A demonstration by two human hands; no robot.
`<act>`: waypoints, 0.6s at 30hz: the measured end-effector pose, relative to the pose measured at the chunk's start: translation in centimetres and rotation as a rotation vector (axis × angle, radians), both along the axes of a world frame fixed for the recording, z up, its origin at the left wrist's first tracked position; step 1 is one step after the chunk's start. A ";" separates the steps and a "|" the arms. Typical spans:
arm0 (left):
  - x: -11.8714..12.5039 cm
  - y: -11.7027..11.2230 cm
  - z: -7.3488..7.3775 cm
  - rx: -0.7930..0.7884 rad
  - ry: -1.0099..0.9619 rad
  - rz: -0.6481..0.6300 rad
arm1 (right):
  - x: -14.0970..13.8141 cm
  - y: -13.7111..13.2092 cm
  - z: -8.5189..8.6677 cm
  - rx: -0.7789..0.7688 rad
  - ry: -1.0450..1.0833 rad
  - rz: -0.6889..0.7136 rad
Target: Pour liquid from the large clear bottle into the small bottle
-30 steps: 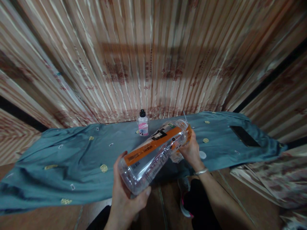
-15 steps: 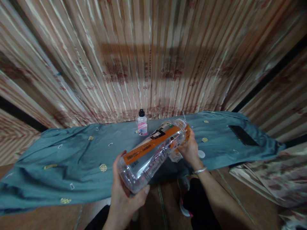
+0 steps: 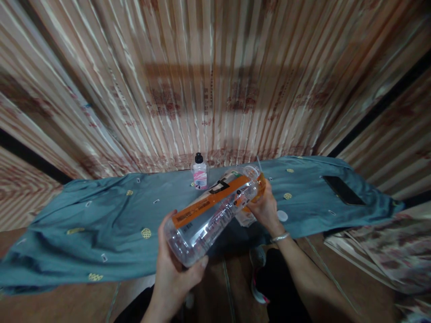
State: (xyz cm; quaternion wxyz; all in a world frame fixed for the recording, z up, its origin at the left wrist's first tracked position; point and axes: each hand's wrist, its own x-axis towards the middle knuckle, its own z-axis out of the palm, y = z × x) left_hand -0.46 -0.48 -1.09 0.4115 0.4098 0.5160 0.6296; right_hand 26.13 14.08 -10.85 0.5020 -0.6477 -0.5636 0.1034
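Note:
A large clear plastic bottle point(image 3: 215, 208) with an orange and black label slants over the cloth, its base low and its neck end up to the right. My left hand point(image 3: 178, 264) is wrapped round the base. At the neck end, my right hand point(image 3: 266, 206) grips an amber see-through thing point(image 3: 261, 183), partly hidden by the bottle and fingers; its kind is unclear. A thin pale stick point(image 3: 258, 162) rises beside it. Below the bottle lies a pale, crumpled-looking piece point(image 3: 245, 219). A white round lid point(image 3: 282, 216) is near my right wrist.
A small clear bottle point(image 3: 200, 174) with a black cap and pink label stands at the back of the blue-green cloth point(image 3: 111, 224). A flat dark phone-like slab point(image 3: 342, 190) lies on the right. Patterned curtains point(image 3: 208, 89) hang behind.
The large bottle's base has risen slightly, and the bottle has rolled a little in my hands. Both hands keep their holds; the other things stay in place.

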 end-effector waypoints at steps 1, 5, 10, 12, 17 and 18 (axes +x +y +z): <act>-0.1 0.0 -0.1 -0.002 0.003 0.003 | 0.0 0.0 0.0 0.000 -0.001 0.005; -0.4 0.2 -0.5 -0.003 0.028 0.004 | -0.3 0.2 0.1 0.000 0.015 0.008; -0.3 0.5 -0.7 0.010 0.002 0.015 | -0.6 0.3 0.7 -0.011 0.045 0.028; -0.2 0.6 -0.7 0.000 -0.012 0.016 | -0.6 0.3 0.9 -0.007 0.046 0.033; 0.0 0.9 -0.3 -0.020 -0.030 -0.005 | -0.5 0.3 1.3 -0.016 0.055 0.018; 0.1 0.9 -0.3 -0.020 -0.034 -0.013 | -0.5 0.3 1.3 -0.016 0.054 0.014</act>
